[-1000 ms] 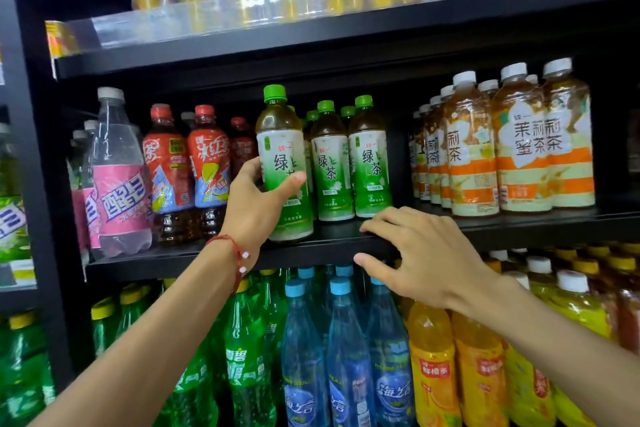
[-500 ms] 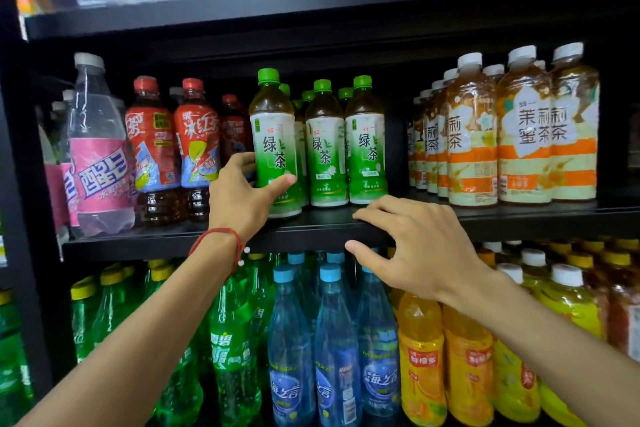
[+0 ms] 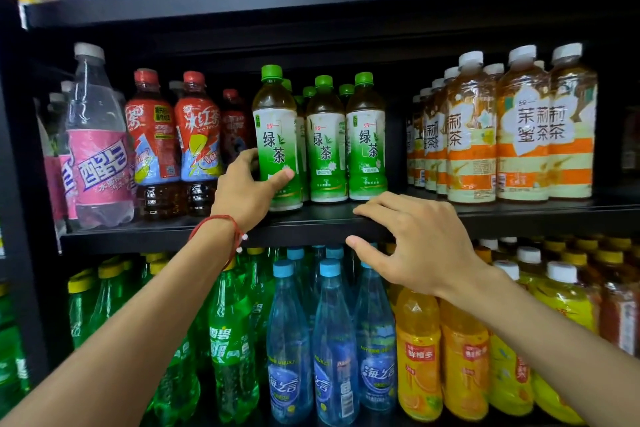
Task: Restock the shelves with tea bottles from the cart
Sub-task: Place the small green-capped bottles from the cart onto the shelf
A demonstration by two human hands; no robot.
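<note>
Left hand point(image 3: 247, 189) wraps bottle point(image 3: 275, 135) low, frame centre, base on shelf point(image 3: 311, 218) front (proud of its row point(image 3: 327, 149)). Right hand point(image 3: 412, 239) pinches shelf lip, thumb under. I'd slide it back flush, label out, upright.

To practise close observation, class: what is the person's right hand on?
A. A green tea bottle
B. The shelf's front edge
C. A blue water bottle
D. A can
B: the right hand has its fingers over the shelf edge and its thumb below it, while the left hand grips the green tea bottle.
</note>
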